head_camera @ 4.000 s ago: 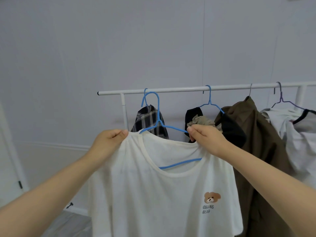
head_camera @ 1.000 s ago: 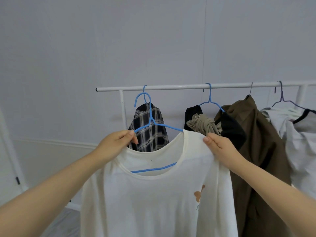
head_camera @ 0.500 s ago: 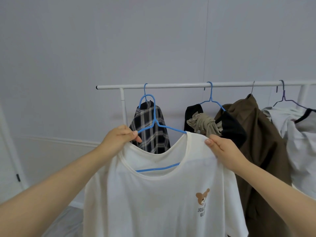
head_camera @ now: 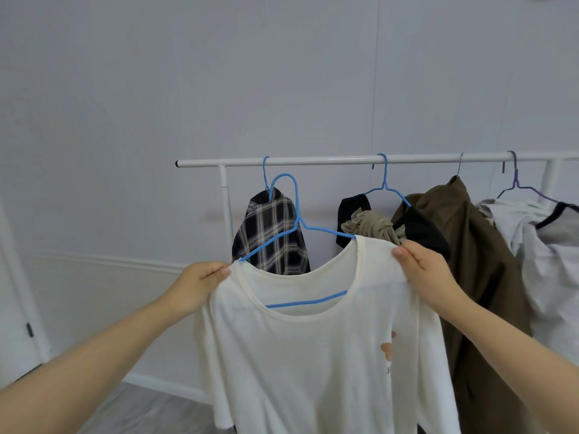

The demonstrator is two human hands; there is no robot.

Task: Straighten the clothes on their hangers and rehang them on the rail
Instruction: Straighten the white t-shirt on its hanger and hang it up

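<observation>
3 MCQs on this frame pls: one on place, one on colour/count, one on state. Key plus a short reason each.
1. Where is the white T-shirt's hanger hook?
A. on the rail
B. below the rail, in front of the plaid shirt
C. on the floor

2. What colour is that hanger?
A. blue
B. red
C. white

3. What are the hands doing?
A. hanging empty
B. both pinching the T-shirt's shoulders
C. both gripping the rail

Key:
1 B: the hanger hook curves short of the rail, over the plaid shirt.
2 A: its wire is blue.
3 B: the left hand and right hand each hold a shoulder of the T-shirt.
</observation>
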